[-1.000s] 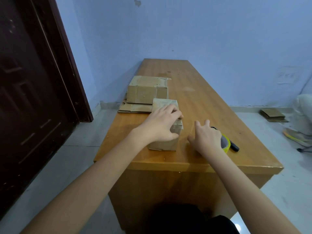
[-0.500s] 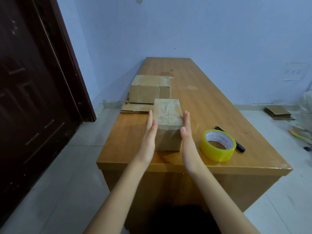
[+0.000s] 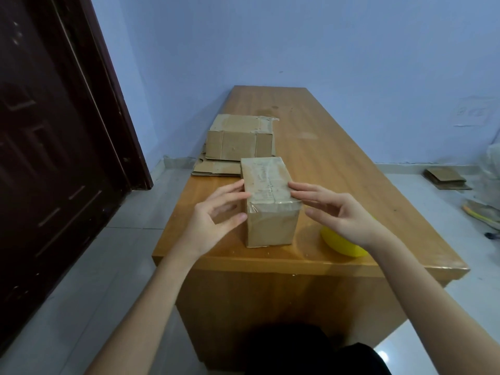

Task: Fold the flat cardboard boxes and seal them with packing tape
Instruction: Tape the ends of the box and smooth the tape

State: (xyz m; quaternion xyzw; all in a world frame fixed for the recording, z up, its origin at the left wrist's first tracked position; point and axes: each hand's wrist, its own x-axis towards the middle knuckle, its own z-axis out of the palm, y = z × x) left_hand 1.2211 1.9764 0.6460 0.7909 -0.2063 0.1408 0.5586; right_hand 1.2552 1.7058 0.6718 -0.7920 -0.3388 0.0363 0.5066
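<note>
A small folded cardboard box [image 3: 267, 201] stands near the front edge of the wooden table [image 3: 324, 163], its top covered with clear tape. My left hand [image 3: 216, 215] is at its left side, fingertips touching the top left edge, thumb near the left face. My right hand [image 3: 341, 212] is at its right side, fingertips touching the top right edge. The fingers of both hands are nearly straight. A yellow tape roll [image 3: 343, 244] lies right of the box, mostly hidden behind my right hand.
A second folded box [image 3: 239, 142] sits further back on flat cardboard sheets [image 3: 213, 169] at the table's left edge. A dark door [image 3: 54, 147] stands at left. More cardboard [image 3: 445, 178] lies on the floor at right.
My hands have shifted from flat against the box's sides to fingertips on its top edges. My right hand now covers much of the tape roll. The camera has come closer.
</note>
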